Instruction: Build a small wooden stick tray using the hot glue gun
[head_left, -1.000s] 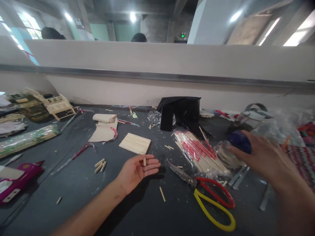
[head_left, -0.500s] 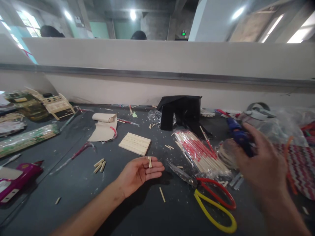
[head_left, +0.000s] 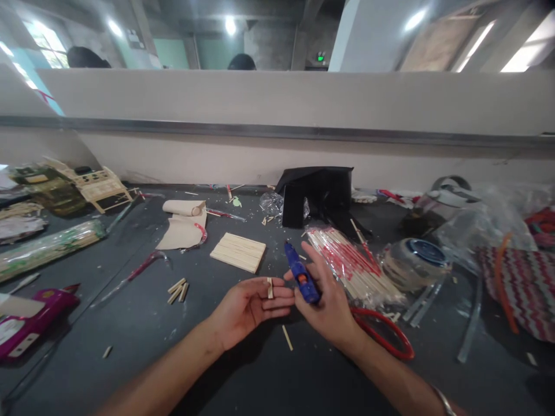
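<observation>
Head view: across the fingers of the open, upturned left hand (head_left: 249, 306), a stick (head_left: 270, 288) is borne, its long axis pointing away. Just to its right, a blue tool (head_left: 305, 284) is gripped by the part-curled right hand (head_left: 332, 309), tip angled away-left. Beyond, a panel (head_left: 238, 252) is edged by bare table (head_left: 202, 280).

Dim room; ceiling lamp (head_left: 230, 25), window (head_left: 48, 45) glaring white; soft shadow below left hand (head_left: 255, 303); edges stretched, softly blurred.

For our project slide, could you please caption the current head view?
A small wooden piece lying on the open left hand, blue tool in the right hand, pale stick panel beyond.
</observation>
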Available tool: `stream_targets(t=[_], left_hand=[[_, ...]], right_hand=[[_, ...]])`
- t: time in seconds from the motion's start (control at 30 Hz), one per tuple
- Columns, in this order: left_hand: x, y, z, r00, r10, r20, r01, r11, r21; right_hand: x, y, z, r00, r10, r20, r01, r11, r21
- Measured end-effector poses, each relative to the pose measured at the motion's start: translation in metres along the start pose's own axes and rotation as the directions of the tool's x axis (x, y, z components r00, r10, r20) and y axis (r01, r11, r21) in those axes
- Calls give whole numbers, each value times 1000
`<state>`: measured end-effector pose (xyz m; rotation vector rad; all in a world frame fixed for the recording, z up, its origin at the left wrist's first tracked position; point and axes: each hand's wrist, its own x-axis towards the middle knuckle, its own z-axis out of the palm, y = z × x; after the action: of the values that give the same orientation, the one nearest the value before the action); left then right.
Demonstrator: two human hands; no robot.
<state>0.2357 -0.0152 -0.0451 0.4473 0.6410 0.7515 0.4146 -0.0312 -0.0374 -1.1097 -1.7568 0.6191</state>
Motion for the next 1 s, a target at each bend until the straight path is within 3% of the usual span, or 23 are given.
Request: stream_targets(t=[0.2,0.4,0.53,1.0], left_hand=[[-2,-3,4,999,20,47,-19,999,-27],[-2,-7,5,997,64,49,-64,998,13],[-2,-8,5,997,40,59,-41,999,25],[-1,-11,4,996,50,70,-53,997,54]], right_hand=[[-5,3,5,996,-13,86,13,1000,1],[-9,7,8,978,-82,191,109,985,-134],[-10,11,10,971,-128,201,170,965,-202],[-10,11,9,967,-134,217,190,946,-263]])
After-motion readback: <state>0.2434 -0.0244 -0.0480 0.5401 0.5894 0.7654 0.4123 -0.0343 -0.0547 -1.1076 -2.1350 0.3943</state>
